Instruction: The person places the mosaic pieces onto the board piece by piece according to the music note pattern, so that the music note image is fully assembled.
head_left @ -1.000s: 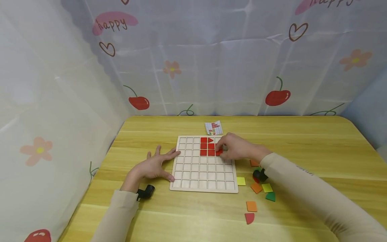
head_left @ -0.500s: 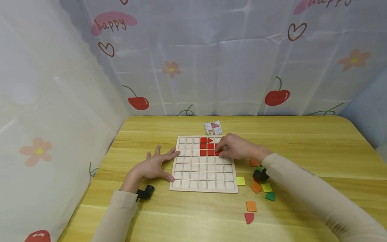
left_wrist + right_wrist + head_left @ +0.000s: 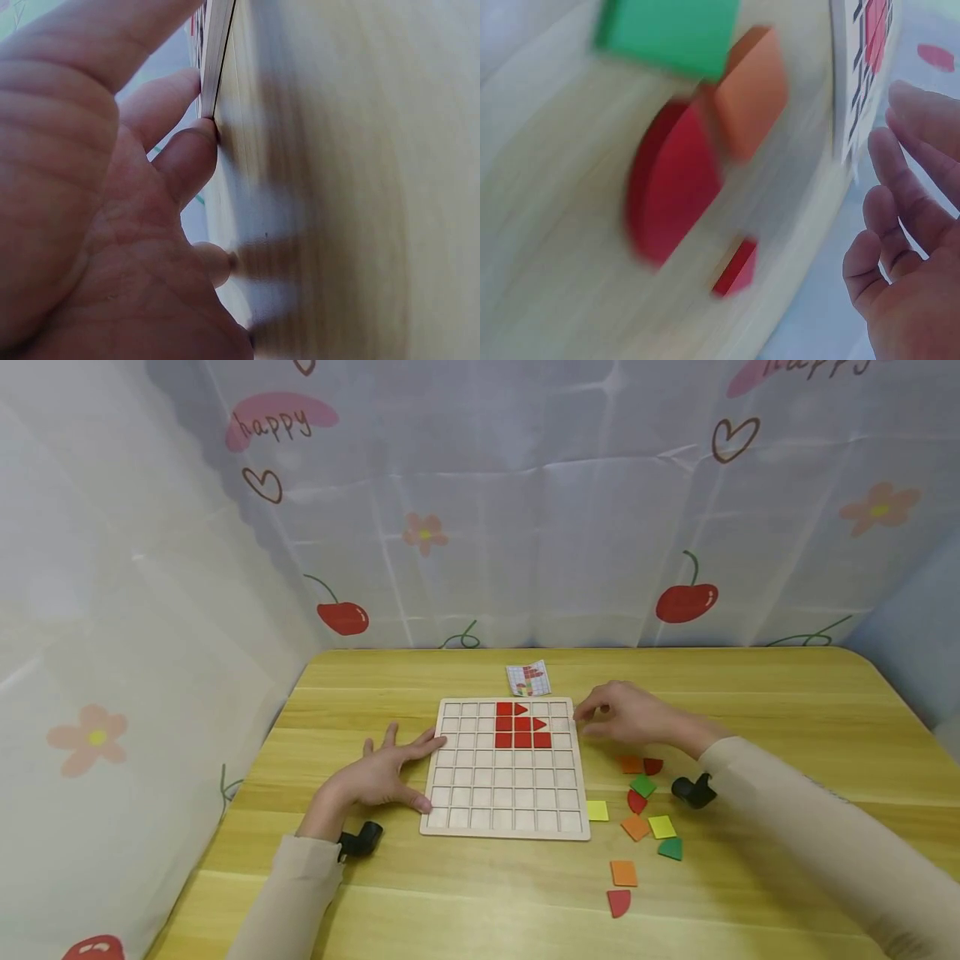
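The wooden grid board (image 3: pixel 504 777) lies on the table, with red squares (image 3: pixel 522 740) in its upper rows. Two of those rows end in a red triangle (image 3: pixel 538 724) pointing right. My left hand (image 3: pixel 382 772) is spread at the board's left edge, thumb and a finger touching it; the left wrist view shows fingertips (image 3: pixel 199 135) against the edge. Just right of the board hovers my right hand (image 3: pixel 633 714), fingers loosely bent and holding nothing. Below it lie an orange piece (image 3: pixel 632 765) and a dark red quarter circle (image 3: pixel 652 766). The right wrist view shows a small red piece (image 3: pixel 739 266) nearby.
Loose tiles lie right of the board: a green square (image 3: pixel 642 787), yellow squares (image 3: pixel 662 827), an orange square (image 3: pixel 623 872), a red quarter circle (image 3: pixel 618 902). A pattern card (image 3: pixel 528 678) lies behind the board. A patterned curtain (image 3: pixel 495 527) hangs beyond the table.
My right hand has let go of the red triangle in the second row and moved right, off the board. My left hand has stayed at the board's edge.
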Available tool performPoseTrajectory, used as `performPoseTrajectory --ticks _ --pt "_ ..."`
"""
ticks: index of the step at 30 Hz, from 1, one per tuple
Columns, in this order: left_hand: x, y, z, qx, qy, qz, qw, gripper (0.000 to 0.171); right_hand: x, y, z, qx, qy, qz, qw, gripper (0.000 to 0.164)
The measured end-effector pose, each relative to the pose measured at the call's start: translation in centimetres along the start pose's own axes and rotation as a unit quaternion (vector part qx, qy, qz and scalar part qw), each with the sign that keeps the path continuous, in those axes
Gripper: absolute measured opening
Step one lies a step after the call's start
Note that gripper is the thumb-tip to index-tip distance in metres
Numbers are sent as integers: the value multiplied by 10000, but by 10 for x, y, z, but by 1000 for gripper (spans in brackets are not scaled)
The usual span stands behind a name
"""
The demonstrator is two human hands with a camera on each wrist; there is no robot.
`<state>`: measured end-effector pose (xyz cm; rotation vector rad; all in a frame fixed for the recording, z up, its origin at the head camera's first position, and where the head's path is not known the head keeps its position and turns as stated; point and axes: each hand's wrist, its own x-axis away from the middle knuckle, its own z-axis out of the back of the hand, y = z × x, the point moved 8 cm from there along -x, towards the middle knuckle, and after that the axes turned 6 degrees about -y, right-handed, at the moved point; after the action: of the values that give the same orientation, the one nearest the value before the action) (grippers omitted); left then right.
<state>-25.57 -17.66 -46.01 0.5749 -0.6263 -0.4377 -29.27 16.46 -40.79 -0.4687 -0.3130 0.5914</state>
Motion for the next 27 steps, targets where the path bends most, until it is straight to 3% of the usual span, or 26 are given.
performPoseTrajectory --ticks 17,27 --pt "0 0 0 -215 2 -111 9997 108 45 52 11 324 30 -532 9981 19" --pt "0 0 1 -239 4 -132 9996 108 55 63 10 314 64 -526 9981 15"
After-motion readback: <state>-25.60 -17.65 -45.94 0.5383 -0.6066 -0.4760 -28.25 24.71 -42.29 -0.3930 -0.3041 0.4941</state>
